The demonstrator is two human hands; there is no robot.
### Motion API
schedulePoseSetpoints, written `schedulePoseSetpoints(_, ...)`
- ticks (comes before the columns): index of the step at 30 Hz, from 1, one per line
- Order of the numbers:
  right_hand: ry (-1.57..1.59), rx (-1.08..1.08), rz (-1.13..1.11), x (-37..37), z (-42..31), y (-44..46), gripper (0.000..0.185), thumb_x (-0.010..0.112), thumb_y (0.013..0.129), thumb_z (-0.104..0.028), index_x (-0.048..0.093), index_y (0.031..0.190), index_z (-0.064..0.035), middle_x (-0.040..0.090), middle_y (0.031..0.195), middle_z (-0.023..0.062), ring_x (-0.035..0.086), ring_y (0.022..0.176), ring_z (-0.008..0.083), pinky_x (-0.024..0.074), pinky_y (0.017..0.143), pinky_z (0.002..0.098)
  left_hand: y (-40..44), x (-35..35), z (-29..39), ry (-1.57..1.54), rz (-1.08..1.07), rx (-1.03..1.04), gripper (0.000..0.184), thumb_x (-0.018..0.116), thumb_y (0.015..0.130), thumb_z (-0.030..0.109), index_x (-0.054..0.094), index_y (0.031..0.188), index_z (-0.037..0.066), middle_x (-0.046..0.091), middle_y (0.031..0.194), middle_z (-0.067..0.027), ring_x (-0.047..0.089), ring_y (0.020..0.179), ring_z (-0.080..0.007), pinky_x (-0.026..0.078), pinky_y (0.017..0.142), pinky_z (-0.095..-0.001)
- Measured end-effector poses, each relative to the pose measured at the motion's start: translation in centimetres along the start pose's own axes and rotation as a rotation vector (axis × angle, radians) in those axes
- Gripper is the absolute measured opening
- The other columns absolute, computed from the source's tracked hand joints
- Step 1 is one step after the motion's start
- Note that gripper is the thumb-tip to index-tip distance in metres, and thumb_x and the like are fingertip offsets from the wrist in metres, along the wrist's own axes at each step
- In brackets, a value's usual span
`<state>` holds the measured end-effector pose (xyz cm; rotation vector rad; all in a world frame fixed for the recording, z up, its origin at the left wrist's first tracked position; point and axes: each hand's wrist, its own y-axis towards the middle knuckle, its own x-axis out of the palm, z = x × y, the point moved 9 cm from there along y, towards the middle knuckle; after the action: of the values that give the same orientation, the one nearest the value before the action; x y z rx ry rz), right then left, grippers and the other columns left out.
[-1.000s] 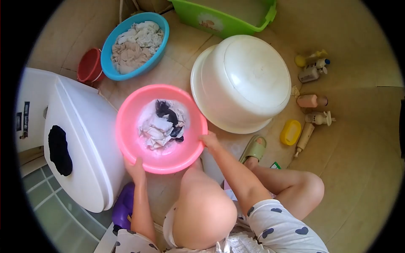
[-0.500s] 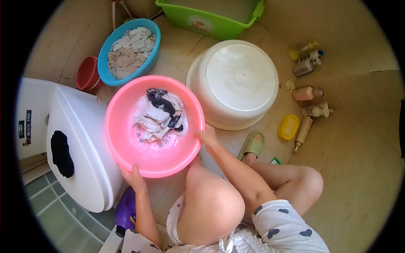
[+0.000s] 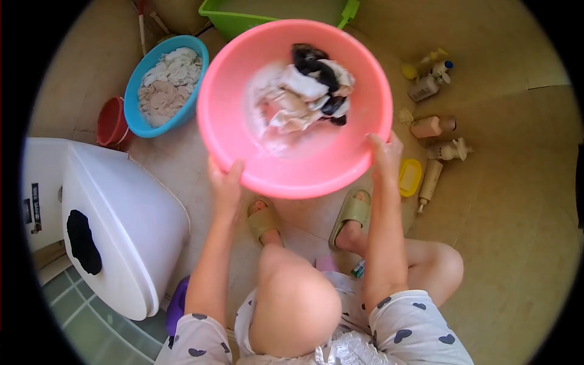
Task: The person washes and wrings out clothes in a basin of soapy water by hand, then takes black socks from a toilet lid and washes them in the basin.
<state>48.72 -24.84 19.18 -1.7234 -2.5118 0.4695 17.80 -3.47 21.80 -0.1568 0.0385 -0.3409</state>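
The left hand curls closed around the near-left rim of a round, smooth pink plastic basin, thumb on top, fingers hidden below. The right hand grips the same rim at near right, thumb likewise on top. The basin is held out ahead of the knees, a crumpled, wet heap of white and black cloth inside it, beside whitish suds. Beyond its far edge shows a green plastic tub. To the left, a blue oval basin holds wrinkled white and beige fabric, touching a small red bucket. At right lies a yellow oval dish.
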Motion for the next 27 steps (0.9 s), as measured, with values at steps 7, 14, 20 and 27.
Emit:
schedulePoseSetpoints(7,0.470,0.237,-0.013,-6.1,4.4,4.9,0.048,0.061,0.085,-0.037,0.056,0.119,-0.0026,0.061,0.111,0.0080,0.058,0.096,0.0183,0.0462,0.078,0.0306,4.0,6.9,-3.8,0.304,-0.307,-0.173,0.054,0.070,0.074,0.015,0.043,0.118,-0.003,0.058,0.108,-0.0128,0.058,0.094,-0.0177,0.047,0.082,-0.0305)
schedulePoseSetpoints(14,0.200,0.325,-0.100,-7.3,16.0,16.3,0.060,0.046,0.089,-0.053,0.055,0.122,-0.0041,0.061,0.112,0.0119,0.057,0.102,0.0222,0.0420,0.089,0.0358,6.0,7.8,1.0,0.433,-0.183,0.219,0.071,0.065,0.067,0.011,0.033,0.129,-0.001,0.055,0.115,-0.0174,0.059,0.100,-0.0270,0.047,0.085,-0.0355)
schedulePoseSetpoints(20,-0.316,0.140,-0.154,-4.5,13.0,12.7,0.061,0.040,0.092,-0.053,0.057,0.117,-0.0007,0.061,0.113,0.0126,0.056,0.103,0.0232,0.0392,0.093,0.0353,7.3,5.6,2.4,0.703,-0.210,0.275,0.077,0.060,0.065,0.004,0.027,0.134,0.003,0.053,0.117,-0.0188,0.057,0.105,-0.0297,0.047,0.088,-0.0368)
schedulePoseSetpoints(27,-0.005,0.357,-0.244,1.8,11.3,0.7,0.078,0.017,0.091,-0.064,0.044,0.135,-0.0044,0.048,0.134,0.0115,0.041,0.123,0.0262,0.0138,0.110,0.0397,9.2,-3.2,2.4,0.824,-0.298,0.169,0.077,0.061,0.064,0.002,0.026,0.132,0.000,0.047,0.121,-0.0202,0.050,0.113,-0.0322,0.042,0.095,-0.0359)
